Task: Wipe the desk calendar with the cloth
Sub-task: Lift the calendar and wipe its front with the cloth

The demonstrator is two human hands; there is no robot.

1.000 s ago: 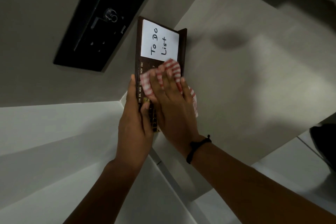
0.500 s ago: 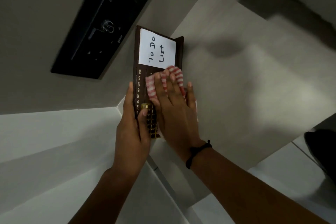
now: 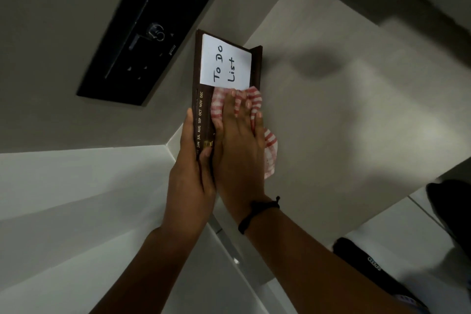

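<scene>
The desk calendar (image 3: 198,99) is a dark brown wooden stand with gold month names down its left strip and a white "To Do List" card (image 3: 225,61) at its top. It stands at the edge of a pale table (image 3: 356,122). My left hand (image 3: 193,168) grips its lower left edge, thumb on the front. My right hand (image 3: 239,140) lies flat on a red-and-white checked cloth (image 3: 254,102), pressing it against the calendar's face just under the card. The lower part of the face is hidden by my hands.
A black wall panel (image 3: 150,30) with a switch or socket is mounted left of the calendar. White surfaces (image 3: 63,199) lie below left. A dark shoe (image 3: 369,262) rests on the tiled floor at the lower right.
My right hand and the cloth have slid up the calendar's face toward the white card. My left hand keeps its grip on the lower left edge.
</scene>
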